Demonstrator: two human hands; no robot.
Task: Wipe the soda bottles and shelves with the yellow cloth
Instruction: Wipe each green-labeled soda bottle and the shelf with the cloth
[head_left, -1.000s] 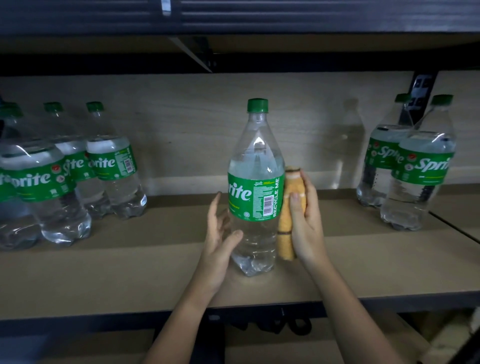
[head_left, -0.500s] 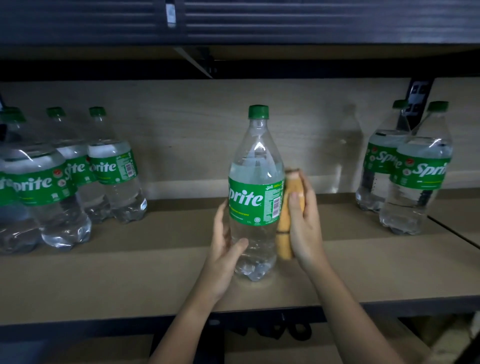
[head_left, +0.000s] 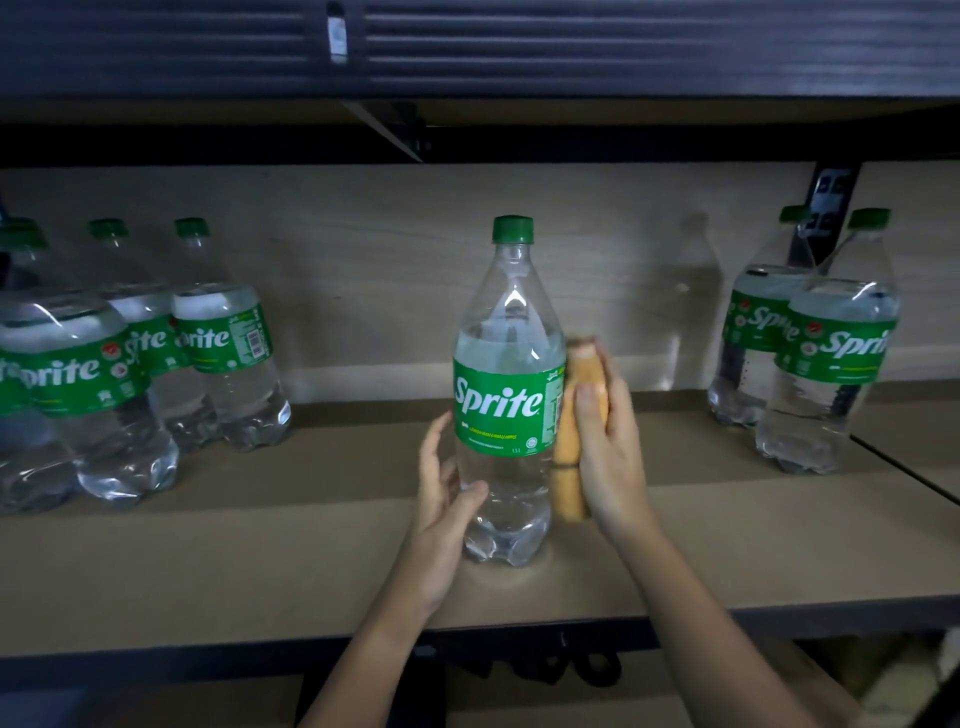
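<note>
A clear Sprite bottle (head_left: 506, 395) with a green cap and label stands upright in the middle of the wooden shelf (head_left: 260, 561). My left hand (head_left: 441, 499) holds its lower left side, thumb across the front. My right hand (head_left: 605, 452) grips the folded yellow cloth (head_left: 569, 457) and presses it against the bottle's right side. Much of the cloth is hidden behind my fingers and the bottle.
Three Sprite bottles (head_left: 218, 343) stand grouped at the shelf's left end, two more (head_left: 831, 353) at the right. A dark upper shelf (head_left: 467, 52) overhangs closely. A metal bracket (head_left: 826, 208) sits on the back panel at right. The shelf's dark front edge (head_left: 779, 618) runs below.
The bottle has turned on its base, so its label now shows the full Sprite name instead of the barcode. Both hands stay at its sides, the cloth still against it.
</note>
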